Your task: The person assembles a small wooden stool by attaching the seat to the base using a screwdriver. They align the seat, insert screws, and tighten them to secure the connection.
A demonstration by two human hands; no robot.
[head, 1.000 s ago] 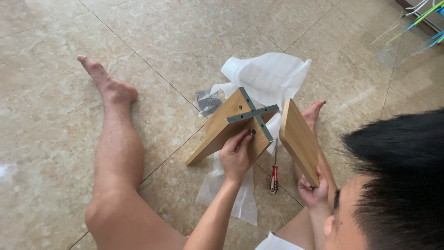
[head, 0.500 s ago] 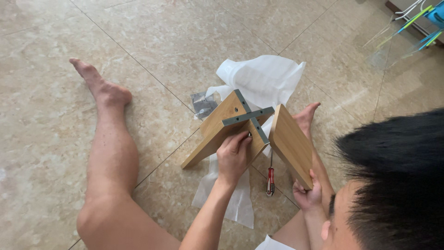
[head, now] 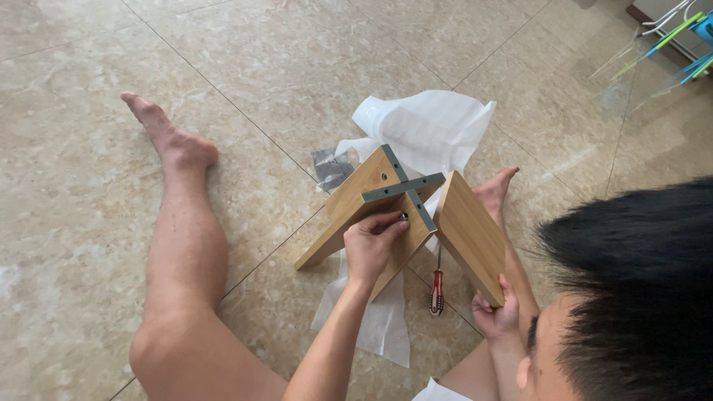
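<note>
Wood: two light wooden boards (head: pixel 356 212) stand crossed on the floor, and a grey metal cross bracket (head: pixel 405 189) sits on their top edges.
Third board: another wooden board (head: pixel 469 234) leans just to the right of the bracket, tilted, with its top end touching the bracket's arm.
Left hand: your left hand (head: pixel 371 249) rests on the boards just under the bracket. Your fingers are curled and pinch something small at the bracket's near arm. It is too small to tell what it is.
Right hand: your right hand (head: pixel 494 315) is closed around the bottom end of the leaning board and holds it up.
Screwdriver: a screwdriver with a red handle (head: pixel 437 286) lies on the floor below the bracket, between your two hands. No hand touches it.
White wrap: soft white packing sheet (head: pixel 427 130) lies under and behind the bracket.
Little bag: a small clear bag of grey parts (head: pixel 332 167) lies just left of the bracket on the floor.
Floor: shiny beige tiles (head: pixel 297 67) are all around.
Legs: your bare leg (head: pixel 182 223) stretches out well left of the bracket.
</note>
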